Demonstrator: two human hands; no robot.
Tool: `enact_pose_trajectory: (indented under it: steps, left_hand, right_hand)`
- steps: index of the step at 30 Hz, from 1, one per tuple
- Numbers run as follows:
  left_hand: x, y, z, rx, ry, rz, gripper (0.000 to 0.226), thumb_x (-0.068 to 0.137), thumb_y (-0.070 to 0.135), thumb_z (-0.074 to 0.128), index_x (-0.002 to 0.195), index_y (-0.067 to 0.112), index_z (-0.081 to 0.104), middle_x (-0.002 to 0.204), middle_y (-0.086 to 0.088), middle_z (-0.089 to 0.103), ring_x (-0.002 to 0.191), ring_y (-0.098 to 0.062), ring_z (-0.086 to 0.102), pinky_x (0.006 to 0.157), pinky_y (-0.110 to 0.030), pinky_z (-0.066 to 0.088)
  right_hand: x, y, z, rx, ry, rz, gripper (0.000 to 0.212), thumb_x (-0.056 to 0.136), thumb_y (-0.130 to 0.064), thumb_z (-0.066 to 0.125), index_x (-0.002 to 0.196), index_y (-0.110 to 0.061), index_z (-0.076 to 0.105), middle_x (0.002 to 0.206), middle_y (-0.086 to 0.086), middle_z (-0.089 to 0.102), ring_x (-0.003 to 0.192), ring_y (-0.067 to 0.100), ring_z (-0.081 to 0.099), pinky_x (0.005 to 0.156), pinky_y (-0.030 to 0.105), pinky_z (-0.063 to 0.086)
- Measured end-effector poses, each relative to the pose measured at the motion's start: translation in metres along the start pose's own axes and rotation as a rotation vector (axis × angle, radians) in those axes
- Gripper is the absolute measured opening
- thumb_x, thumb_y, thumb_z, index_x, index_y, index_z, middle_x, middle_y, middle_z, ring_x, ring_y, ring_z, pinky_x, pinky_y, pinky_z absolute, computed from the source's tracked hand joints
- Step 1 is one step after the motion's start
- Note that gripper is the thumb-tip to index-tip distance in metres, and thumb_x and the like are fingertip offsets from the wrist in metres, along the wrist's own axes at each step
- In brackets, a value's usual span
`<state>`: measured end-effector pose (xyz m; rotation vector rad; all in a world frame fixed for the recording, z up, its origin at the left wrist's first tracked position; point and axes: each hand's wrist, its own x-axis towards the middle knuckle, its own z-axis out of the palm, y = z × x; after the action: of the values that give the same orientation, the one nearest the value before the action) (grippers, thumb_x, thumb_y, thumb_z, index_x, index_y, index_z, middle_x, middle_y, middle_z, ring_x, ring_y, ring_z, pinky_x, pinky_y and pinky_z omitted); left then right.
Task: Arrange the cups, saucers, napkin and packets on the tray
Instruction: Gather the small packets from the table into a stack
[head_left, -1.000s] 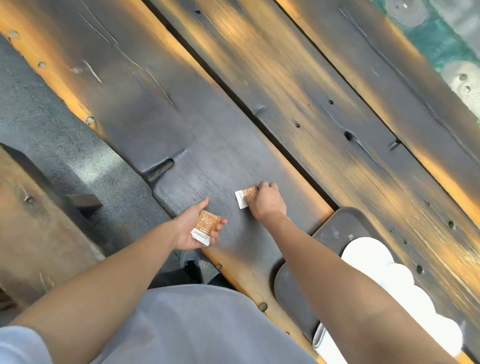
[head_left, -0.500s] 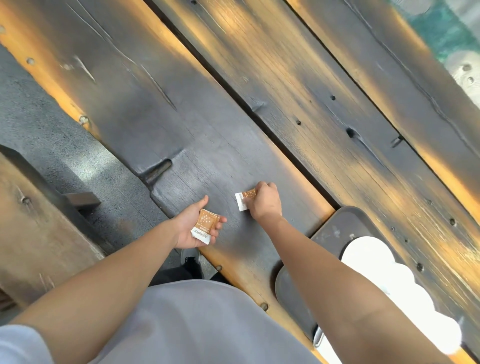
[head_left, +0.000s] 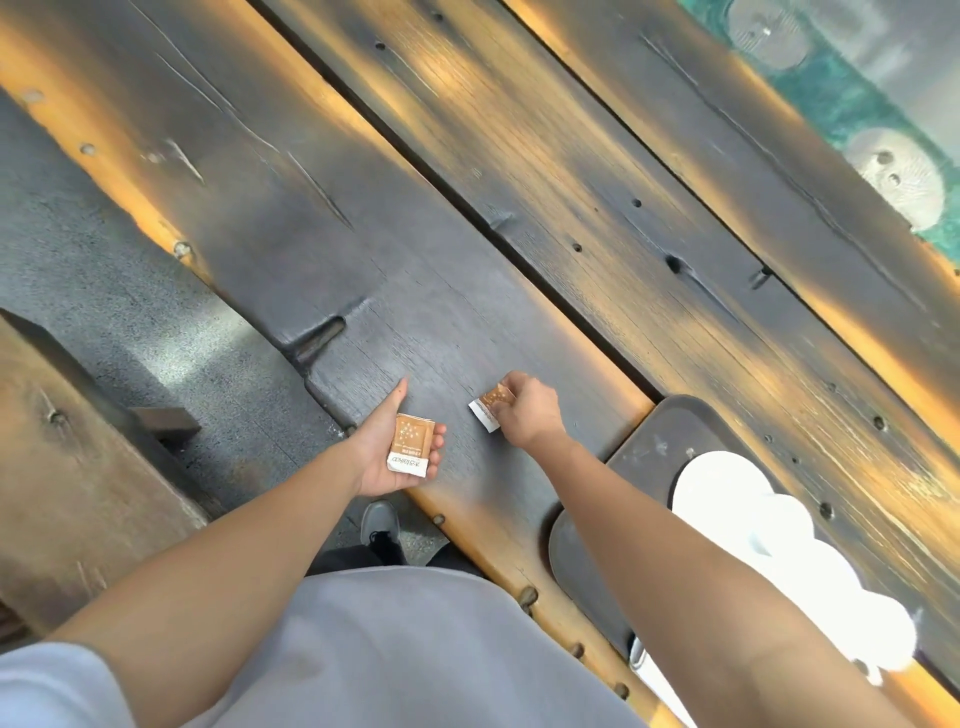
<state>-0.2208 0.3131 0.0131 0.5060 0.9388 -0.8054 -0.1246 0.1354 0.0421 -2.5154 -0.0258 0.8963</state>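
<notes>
An orange and white packet (head_left: 412, 444) lies in the palm of my left hand (head_left: 397, 449), held at the near edge of the dark wooden table (head_left: 467, 208), with the thumb stretched out. My right hand (head_left: 527, 413) pinches a second orange packet (head_left: 491, 408) just above the tabletop, a little right of the left hand. A dark oval tray (head_left: 639, 452) sits at the lower right. Overexposed white crockery (head_left: 727, 499) rests on it, partly hidden by my right forearm; cups and saucers cannot be told apart.
The table is made of wide planks with a dark gap (head_left: 519, 244) between them. A wooden bench (head_left: 62, 441) stands at the left over grey pavement. My grey shoe (head_left: 379, 525) shows below the table edge. Green ground with pale discs (head_left: 893, 171) lies at the far right.
My right hand has lifted its packet slightly and turned it. My left hand has opened a little flatter under its packet. The view has shifted slightly.
</notes>
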Motion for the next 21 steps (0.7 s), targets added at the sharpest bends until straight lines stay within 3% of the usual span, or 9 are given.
enact_pose_trajectory:
  steps: [5,11,14,17,21]
  left_hand:
    - [-0.005,-0.017,-0.003,-0.009,-0.004,0.035,0.079,0.08,0.084,0.042,0.075,0.009,0.067,0.072,-0.006,0.062,0.058,-0.02,0.056,0.054,-0.029,0.05]
    - [-0.007,-0.036,-0.005,-0.01,0.029,0.083,0.08,0.082,0.083,0.041,0.074,0.007,0.067,0.07,-0.007,0.063,0.055,-0.02,0.058,0.051,-0.028,0.05]
    - [-0.008,-0.044,-0.006,0.029,0.049,0.072,0.079,0.083,0.082,0.04,0.078,0.007,0.065,0.071,-0.008,0.062,0.052,-0.019,0.055,0.05,-0.027,0.048]
    - [-0.01,-0.049,-0.006,0.072,0.052,0.059,0.078,0.083,0.081,0.042,0.088,0.006,0.064,0.077,-0.011,0.066,0.057,-0.022,0.059,0.048,-0.027,0.05]
    - [-0.012,-0.052,-0.003,0.127,-0.041,0.046,0.088,0.083,0.08,0.043,0.084,0.0,0.078,0.086,-0.018,0.074,0.07,-0.03,0.073,0.058,-0.035,0.059]
  right_hand:
    - [-0.024,-0.005,-0.006,0.027,-0.064,-0.07,0.009,0.087,-0.011,0.065,0.096,-0.012,0.067,0.09,0.002,0.065,0.086,0.018,0.057,0.07,0.026,0.041]
    - [-0.062,-0.015,-0.01,0.034,-0.224,-0.153,0.005,0.087,-0.015,0.073,0.085,-0.019,0.071,0.086,-0.001,0.069,0.079,0.012,0.06,0.06,0.016,0.043]
    - [-0.082,-0.018,-0.012,0.018,-0.233,-0.167,0.012,0.087,-0.019,0.073,0.095,-0.009,0.073,0.093,0.006,0.073,0.08,0.013,0.059,0.066,0.023,0.044]
    - [-0.098,-0.019,-0.013,0.016,-0.265,-0.186,0.016,0.089,-0.018,0.071,0.102,-0.009,0.073,0.103,0.007,0.074,0.084,0.011,0.06,0.065,0.019,0.044]
    - [-0.112,-0.021,-0.011,-0.005,-0.332,-0.201,0.015,0.093,-0.021,0.066,0.104,-0.013,0.072,0.104,0.003,0.073,0.095,0.015,0.064,0.086,0.029,0.05]
